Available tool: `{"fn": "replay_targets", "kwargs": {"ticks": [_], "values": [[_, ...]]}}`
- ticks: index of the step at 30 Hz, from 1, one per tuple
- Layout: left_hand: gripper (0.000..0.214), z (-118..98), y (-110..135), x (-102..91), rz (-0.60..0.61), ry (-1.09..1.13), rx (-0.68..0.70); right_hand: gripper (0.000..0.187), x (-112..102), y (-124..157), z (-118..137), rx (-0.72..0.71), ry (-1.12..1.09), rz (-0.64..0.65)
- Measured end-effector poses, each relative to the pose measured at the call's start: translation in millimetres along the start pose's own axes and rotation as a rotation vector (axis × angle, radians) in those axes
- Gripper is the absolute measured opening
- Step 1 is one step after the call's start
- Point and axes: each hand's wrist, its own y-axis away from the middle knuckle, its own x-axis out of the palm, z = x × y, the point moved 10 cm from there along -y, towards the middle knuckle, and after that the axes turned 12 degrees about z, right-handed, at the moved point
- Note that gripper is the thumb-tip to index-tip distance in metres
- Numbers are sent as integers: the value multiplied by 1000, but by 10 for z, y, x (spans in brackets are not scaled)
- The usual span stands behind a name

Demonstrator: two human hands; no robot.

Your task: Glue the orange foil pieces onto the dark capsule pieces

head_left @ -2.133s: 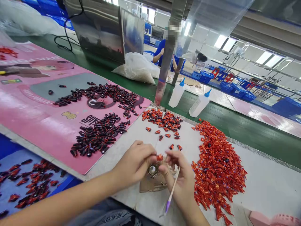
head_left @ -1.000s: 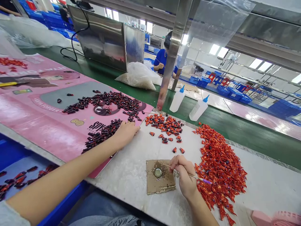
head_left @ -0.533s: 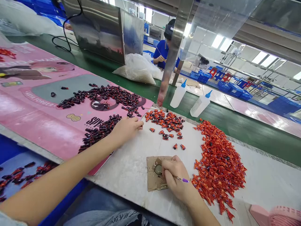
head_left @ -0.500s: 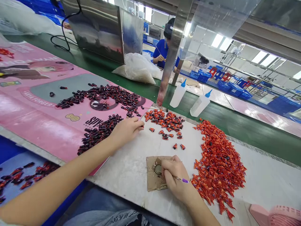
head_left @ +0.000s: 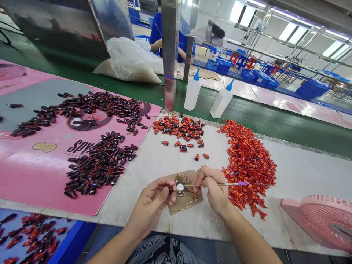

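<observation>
My left hand (head_left: 156,200) is closed, pinching a small black-and-red piece (head_left: 170,189) between thumb and fingers. In my right hand (head_left: 214,187) is a thin stick with a purple end (head_left: 242,183); its tip reaches a small round cap (head_left: 180,188) that seems to hold something shiny. Under the cap lies a stained piece of cardboard (head_left: 189,201). Left of my hands, dark pieces (head_left: 95,165) are heaped on a pink printed mat (head_left: 35,176). Beyond the cardboard is a group of red-and-black pieces (head_left: 181,126). A large heap of red pieces (head_left: 247,161) lies to the right.
Two white bottles with blue tips (head_left: 192,93) stand behind the table beside a metal post (head_left: 169,58). A pink fan (head_left: 321,220) sits at the right. At lower left is a blue bin (head_left: 79,238) with more pieces. A person in blue (head_left: 156,33) sits across.
My left hand has come from the edge of the dark pile to beside the cap, now with a piece in it. The stick's tip now shows at the cap. The view has shifted right.
</observation>
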Motion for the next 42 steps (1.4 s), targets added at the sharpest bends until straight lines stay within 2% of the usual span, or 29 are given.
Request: {"fn": "replay_targets", "kwargs": {"ticks": [3, 8, 12, 17, 29, 33, 37, 42], "values": [[25, -10, 4, -25, -8, 0, 28, 17, 50, 29, 120, -60, -37, 7], [23, -75, 10, -44, -49, -18, 114, 22, 171, 78, 381, -235, 71, 62], [25, -74, 20, -64, -90, -31, 119, 23, 234, 84, 410, -271, 173, 100], [23, -59, 16, -22, -47, -33, 103, 25, 269, 97, 409, -309, 278, 101], [30, -56, 25, -49, -69, -103, 84, 25, 363, 61, 371, -264, 355, 125], [28, -43, 28, -58, -69, -109, 77, 24, 260, 61, 319, -175, 351, 70], [26, -86, 31, -55, -81, -92, 120, 25, 139, 29, 296, -147, 382, 26], [28, -106, 30, -62, -96, -100, 117, 21, 299, -75, 107, -59, 664, 184]]}}
